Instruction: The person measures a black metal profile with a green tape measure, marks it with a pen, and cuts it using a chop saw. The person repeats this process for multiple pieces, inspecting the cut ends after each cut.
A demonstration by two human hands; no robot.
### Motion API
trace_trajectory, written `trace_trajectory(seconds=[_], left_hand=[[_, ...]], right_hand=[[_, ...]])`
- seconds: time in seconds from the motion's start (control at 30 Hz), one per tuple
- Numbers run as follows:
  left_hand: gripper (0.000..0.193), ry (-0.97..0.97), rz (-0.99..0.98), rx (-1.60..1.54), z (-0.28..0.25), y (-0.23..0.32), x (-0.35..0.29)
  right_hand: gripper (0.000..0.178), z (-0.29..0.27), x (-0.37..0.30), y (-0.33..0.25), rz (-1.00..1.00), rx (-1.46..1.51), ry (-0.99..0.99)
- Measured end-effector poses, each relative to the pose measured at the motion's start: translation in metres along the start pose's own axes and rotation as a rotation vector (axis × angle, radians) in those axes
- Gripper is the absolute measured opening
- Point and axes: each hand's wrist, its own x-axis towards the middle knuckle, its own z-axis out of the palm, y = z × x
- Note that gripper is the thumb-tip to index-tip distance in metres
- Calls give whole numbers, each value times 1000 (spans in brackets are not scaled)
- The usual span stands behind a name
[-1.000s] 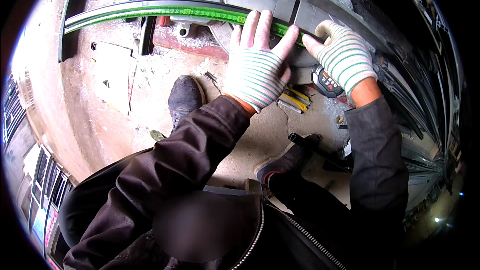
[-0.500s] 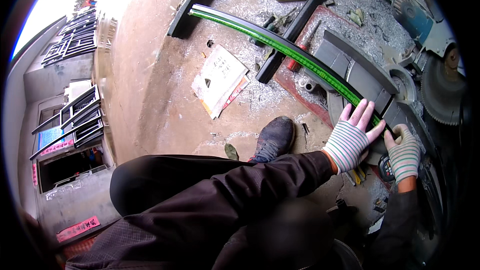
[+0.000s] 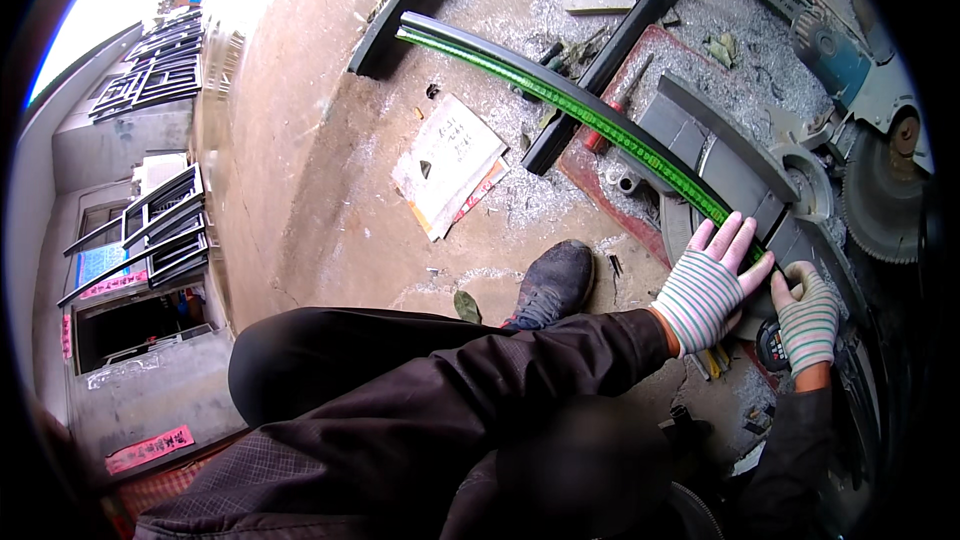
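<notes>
Head view: green measuring tape (image 3: 652, 157) along black strip (image 3: 540, 70), running from 11 o'clock to 3. Left hand (image 3: 705, 290) near 3, fingers spread flat over tape. Right hand (image 3: 808, 315) just beyond, thumb and forefinger bent by strip's near end; cannot tell what they pinch. Tape case (image 3: 771, 344) just beside it, toward 4. Best handling, judged: left fingers keep tape flat, right keeps it parallel to strip's edge. Versus half-second earlier: hand poses alike; scene slid slightly toward 4.
</notes>
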Motion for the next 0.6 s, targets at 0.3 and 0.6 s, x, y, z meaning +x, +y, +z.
trace_trajectory(seconds=[0.3, 0.6], left_hand=[[81, 5, -6, 24, -2, -2, -1], [79, 41, 10, 42, -4, -7, 2]], right_hand=[[22, -8, -8, -19, -38, -34, -14], [23, -2, -3, -14, -57, -11, -21]])
